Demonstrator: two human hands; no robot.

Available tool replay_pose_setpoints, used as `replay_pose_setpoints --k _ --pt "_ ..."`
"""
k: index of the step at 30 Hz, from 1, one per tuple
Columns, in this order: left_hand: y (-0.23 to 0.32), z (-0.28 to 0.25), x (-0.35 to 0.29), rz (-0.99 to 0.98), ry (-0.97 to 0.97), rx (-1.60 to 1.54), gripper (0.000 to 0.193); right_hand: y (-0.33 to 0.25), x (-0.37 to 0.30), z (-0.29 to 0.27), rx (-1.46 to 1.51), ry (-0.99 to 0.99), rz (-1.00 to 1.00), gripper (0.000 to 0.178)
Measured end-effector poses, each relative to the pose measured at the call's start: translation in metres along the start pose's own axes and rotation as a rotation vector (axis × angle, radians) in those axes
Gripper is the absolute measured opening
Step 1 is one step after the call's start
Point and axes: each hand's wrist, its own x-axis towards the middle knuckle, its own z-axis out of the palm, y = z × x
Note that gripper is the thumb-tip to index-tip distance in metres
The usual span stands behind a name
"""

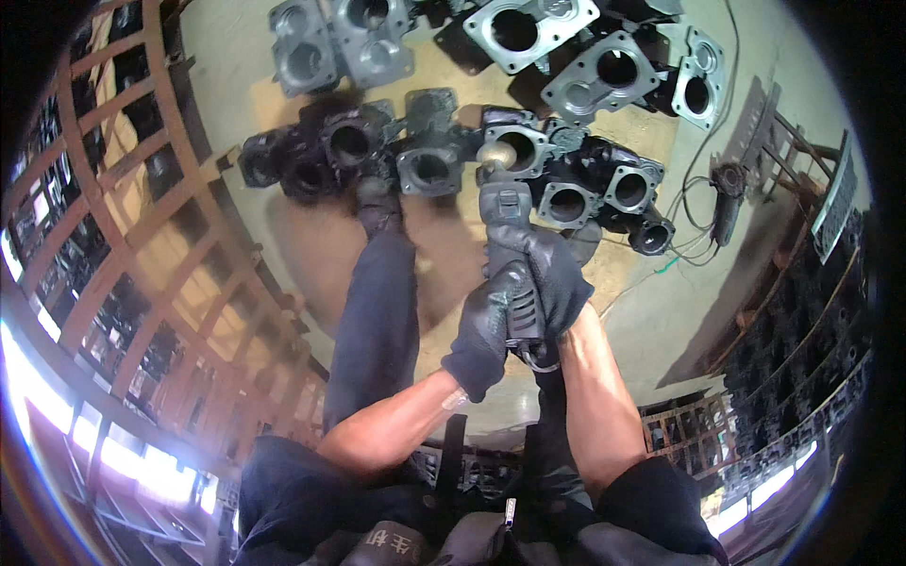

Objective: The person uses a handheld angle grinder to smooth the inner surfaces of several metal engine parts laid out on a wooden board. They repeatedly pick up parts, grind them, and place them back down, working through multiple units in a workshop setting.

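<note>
Both my hands wear dark gloves and are closed around the black body of an angle grinder (506, 206). My left hand (488, 316) grips its rear, nearer to me. My right hand (555, 274) wraps the body from the right, a little farther forward. At the far end, the grinder's round tan disc (496, 155) is over a metal casting (528, 148) with a large round hole. I cannot tell whether disc and metal touch. Right of it are dark castings with flanged openings (568, 204). Left of it lies another flanged casting (430, 173).
Several grey castings (304, 58) lie along the far side. A second power tool (726, 204) rests on the floor at right, near a looping cable (686, 208). Rusty metal racks (142, 179) rise at left; stacked dark parts (802, 340) stand at right. My boot (381, 209) is beside the dark castings.
</note>
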Motion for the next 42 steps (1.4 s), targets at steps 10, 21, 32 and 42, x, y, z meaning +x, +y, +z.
replay_pose_setpoints --k 10,21,32,42 --pt "0.009 -0.062 -0.018 0.016 0.029 -0.153 0.028 0.04 0.016 0.049 -0.031 -0.056 0.135 0.026" --pt "0.04 -0.108 0.016 0.059 -0.117 -0.222 0.032 0.054 0.061 0.081 -0.116 -0.003 0.06 0.026" --pt "0.038 -0.101 0.001 0.037 -0.059 -0.231 0.032 0.049 0.044 0.091 -0.155 0.0 0.026 0.023" --pt "0.054 -0.089 0.002 0.014 -0.09 -0.292 0.025 0.047 0.059 0.087 -0.256 0.0 -0.011 0.023"
